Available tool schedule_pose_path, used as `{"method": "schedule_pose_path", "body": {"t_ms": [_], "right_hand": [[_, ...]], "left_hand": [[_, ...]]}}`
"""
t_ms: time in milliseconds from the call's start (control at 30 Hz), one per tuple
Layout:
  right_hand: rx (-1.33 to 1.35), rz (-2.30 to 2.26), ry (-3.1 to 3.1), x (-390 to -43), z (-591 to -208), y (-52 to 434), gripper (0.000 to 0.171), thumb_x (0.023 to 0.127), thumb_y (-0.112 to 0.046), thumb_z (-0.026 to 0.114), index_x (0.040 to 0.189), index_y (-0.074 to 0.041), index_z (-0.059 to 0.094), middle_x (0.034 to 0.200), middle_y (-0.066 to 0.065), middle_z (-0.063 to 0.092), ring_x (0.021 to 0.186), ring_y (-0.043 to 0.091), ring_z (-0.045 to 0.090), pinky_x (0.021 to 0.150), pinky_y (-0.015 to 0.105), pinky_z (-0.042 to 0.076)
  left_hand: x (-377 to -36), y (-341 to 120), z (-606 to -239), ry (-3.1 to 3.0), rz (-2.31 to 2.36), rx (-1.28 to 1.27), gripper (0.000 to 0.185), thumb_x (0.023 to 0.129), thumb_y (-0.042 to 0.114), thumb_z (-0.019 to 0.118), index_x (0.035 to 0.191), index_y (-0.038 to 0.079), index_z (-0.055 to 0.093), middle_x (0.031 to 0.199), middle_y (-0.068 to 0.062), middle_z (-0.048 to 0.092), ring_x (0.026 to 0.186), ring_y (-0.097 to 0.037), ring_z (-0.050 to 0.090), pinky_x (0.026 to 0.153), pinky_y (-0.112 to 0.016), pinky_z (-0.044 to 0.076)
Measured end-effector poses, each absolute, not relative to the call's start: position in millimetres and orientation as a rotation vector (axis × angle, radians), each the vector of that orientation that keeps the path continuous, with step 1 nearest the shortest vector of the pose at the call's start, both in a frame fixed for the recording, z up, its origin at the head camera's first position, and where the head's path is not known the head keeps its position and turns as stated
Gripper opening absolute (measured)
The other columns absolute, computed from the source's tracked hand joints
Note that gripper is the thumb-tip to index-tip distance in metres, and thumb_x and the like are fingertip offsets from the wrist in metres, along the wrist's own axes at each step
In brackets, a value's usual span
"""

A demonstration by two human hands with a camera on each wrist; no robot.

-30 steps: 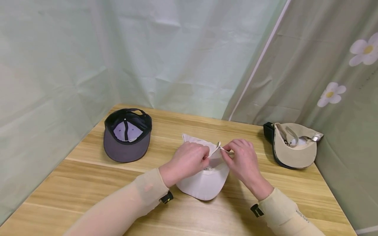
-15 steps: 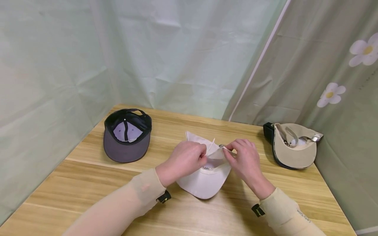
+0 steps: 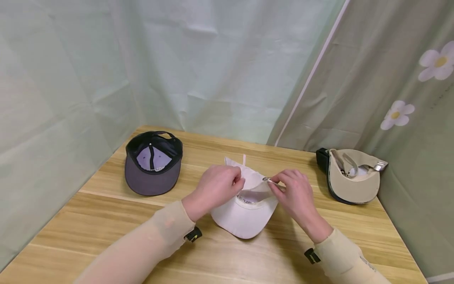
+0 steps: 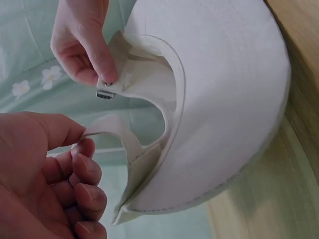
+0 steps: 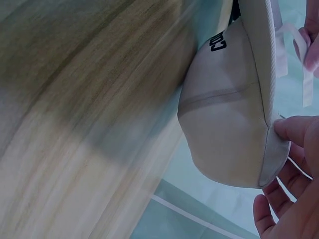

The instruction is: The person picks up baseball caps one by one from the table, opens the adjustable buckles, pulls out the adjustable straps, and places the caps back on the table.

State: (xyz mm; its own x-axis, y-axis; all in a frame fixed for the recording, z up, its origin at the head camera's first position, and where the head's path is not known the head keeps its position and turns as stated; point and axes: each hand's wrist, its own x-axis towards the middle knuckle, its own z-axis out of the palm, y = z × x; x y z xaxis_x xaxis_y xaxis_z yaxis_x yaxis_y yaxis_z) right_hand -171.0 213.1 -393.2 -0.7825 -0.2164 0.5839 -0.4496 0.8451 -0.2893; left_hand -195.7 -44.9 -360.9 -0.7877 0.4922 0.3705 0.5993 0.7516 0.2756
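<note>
On wooden table, upturned white cap, brim toward wearer, each hand's grip pinching its strap.

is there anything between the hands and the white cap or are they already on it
Nothing visible stands between them. The left hand pinches the loose fabric strap at the back of the white cotton baseball cap, and the right hand pinches the strap end carrying the small metal buckle. Both are in direct contact.
</note>
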Motion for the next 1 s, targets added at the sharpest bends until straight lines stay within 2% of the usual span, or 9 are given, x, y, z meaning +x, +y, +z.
{"method": "schedule_pose_path", "body": {"t_ms": [267,433,667,833,1000], "right_hand": [[0.603,0.544,-2.454,-166.5,-395.1,215.2,0.012,0.089,-0.011,0.093,0.093,-0.014,0.082,0.097,0.0,0.078,0.098,0.028,0.066,0.086,0.049,0.046],[0.677,0.509,-2.456,-161.9,-396.1,214.7,0.016,0.085,-0.01,0.096,0.094,-0.015,0.084,0.096,-0.002,0.078,0.096,0.026,0.066,0.083,0.046,0.045],[0.746,0.443,-2.448,-151.1,-395.8,213.1,0.021,0.081,-0.013,0.1,0.095,-0.016,0.085,0.097,-0.003,0.079,0.101,0.026,0.067,0.087,0.048,0.046],[0.739,0.425,-2.442,-143.9,-394.2,214.6,0.022,0.081,-0.019,0.101,0.096,-0.017,0.085,0.097,-0.005,0.079,0.1,0.024,0.068,0.087,0.047,0.046],[0.702,0.458,-2.417,-135.9,-393.3,217.5,0.02,0.082,-0.016,0.1,0.095,-0.016,0.084,0.097,-0.003,0.078,0.098,0.025,0.069,0.089,0.05,0.05]], "left_hand": [[-199.9,-46.1,-366.3,-2.691,-0.571,-0.784,0.036,0.102,0.021,0.076,0.071,0.023,0.057,0.061,0.009,0.05,0.058,-0.014,0.05,0.062,-0.036,0.043],[-201.5,-45.5,-369.8,-2.693,-0.546,-0.777,0.036,0.103,0.022,0.076,0.072,0.022,0.058,0.06,0.009,0.05,0.058,-0.015,0.05,0.066,-0.038,0.046],[-200.9,-47.3,-374.1,-2.71,-0.503,-0.782,0.038,0.102,0.03,0.079,0.072,0.022,0.056,0.059,0.01,0.05,0.06,-0.017,0.051,0.072,-0.041,0.048],[-201.9,-49.5,-376.4,-2.726,-0.527,-0.78,0.042,0.101,0.039,0.08,0.071,0.023,0.056,0.059,0.01,0.05,0.06,-0.016,0.051,0.067,-0.039,0.045],[-203.3,-52.6,-377.5,-2.753,-0.556,-0.761,0.044,0.102,0.048,0.078,0.072,0.024,0.057,0.061,0.01,0.052,0.06,-0.014,0.051,0.061,-0.035,0.042]]}}
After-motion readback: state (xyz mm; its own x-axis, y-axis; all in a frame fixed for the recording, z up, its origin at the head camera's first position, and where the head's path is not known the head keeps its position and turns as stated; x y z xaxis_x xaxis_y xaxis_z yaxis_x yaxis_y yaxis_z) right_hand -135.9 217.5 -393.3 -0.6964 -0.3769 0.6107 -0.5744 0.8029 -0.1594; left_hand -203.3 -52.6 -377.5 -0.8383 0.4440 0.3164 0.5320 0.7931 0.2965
